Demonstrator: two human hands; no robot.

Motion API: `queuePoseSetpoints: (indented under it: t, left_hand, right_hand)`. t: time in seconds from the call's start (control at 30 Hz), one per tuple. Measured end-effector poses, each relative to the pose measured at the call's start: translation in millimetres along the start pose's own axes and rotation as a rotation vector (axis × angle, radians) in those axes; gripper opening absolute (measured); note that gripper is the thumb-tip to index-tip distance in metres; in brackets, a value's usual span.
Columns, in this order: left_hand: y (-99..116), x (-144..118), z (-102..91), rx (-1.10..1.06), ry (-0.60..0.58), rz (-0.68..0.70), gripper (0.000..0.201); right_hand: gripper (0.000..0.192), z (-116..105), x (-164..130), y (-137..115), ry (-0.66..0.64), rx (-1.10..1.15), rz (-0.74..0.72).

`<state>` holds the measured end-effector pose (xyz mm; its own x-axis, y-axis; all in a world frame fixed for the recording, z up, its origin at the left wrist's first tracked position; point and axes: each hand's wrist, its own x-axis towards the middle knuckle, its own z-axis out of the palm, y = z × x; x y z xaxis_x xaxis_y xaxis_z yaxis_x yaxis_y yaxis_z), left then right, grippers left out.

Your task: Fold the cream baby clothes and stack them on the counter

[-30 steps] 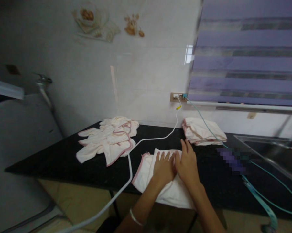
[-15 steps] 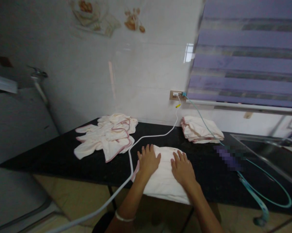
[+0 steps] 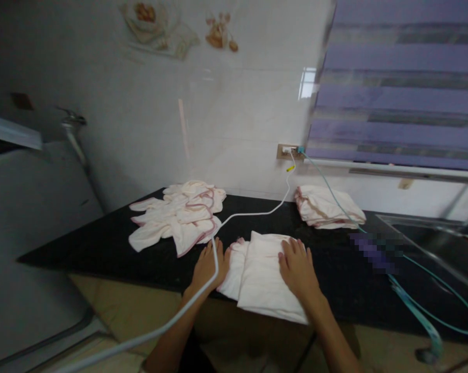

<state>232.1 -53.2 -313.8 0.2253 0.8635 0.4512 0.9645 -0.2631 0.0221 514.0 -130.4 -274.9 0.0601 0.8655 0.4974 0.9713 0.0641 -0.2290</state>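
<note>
A partly folded white cloth (image 3: 263, 282) with pink edging lies at the counter's front edge, its near end slightly overhanging. My right hand (image 3: 298, 267) rests flat on the cloth's right side, fingers stretched out. Beside the cloth's narrow left flap is my left hand (image 3: 209, 265), fingers extended and holding nothing that I can see; its fingertips reach near the loose pile. A white cord (image 3: 257, 213) runs from the wall and crosses in front of my left hand and forearm.
Loose pink-edged cloths (image 3: 183, 215) are heaped at the back left of the black counter (image 3: 113, 248). A stack of folded cloths (image 3: 329, 207) sits by the wall. To the right are a teal cord and strap (image 3: 416, 311) and a metal sink (image 3: 443, 243).
My left hand has slid left off the cloth's top to its left edge, uncovering the left flap. My right hand stays on the cloth. The view has shifted slightly.
</note>
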Motion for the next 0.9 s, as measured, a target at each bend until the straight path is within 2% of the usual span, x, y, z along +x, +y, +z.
queuePoseSetpoints:
  t: [0.2, 0.3, 0.47, 0.67, 0.77, 0.83, 0.9]
  left_hand:
    - [-8.3, 0.3, 2.3, -0.051, 0.025, 0.097, 0.051]
    - [-17.4, 5.9, 7.3, -0.134, 0.040, 0.111, 0.047]
    - [-22.3, 7.8, 6.6, -0.157, 0.003, 0.146, 0.046]
    - [-1.9, -8.2, -24.3, -0.077, -0.106, 0.094, 0.061]
    - [14.7, -14.2, -42.3, -0.052, -0.172, 0.053, 0.057]
    - [27.1, -14.9, -50.8, -0.072, -0.246, 0.118, 0.053]
    - [40.9, -12.6, -54.3, -0.138, -0.299, 0.238, 0.055]
  right_hand:
    - [0.042, -13.2, 19.2, -19.6, 0.091, 0.256, -0.218]
    - [0.044, -11.6, 24.4, -34.1, 0.004, 0.277, -0.272]
    - [0.051, 6.2, 16.7, -43.8, -0.205, 0.152, -0.206]
    - [0.055, 7.2, 13.7, -44.4, -0.263, 0.095, -0.190]
    - [0.055, 4.1, 14.5, -45.6, -0.263, 0.097, -0.191]
    - [0.055, 3.3, 14.5, -46.0, -0.266, 0.098, -0.190]
    - [0.054, 2.8, 14.3, -46.2, -0.265, 0.098, -0.187]
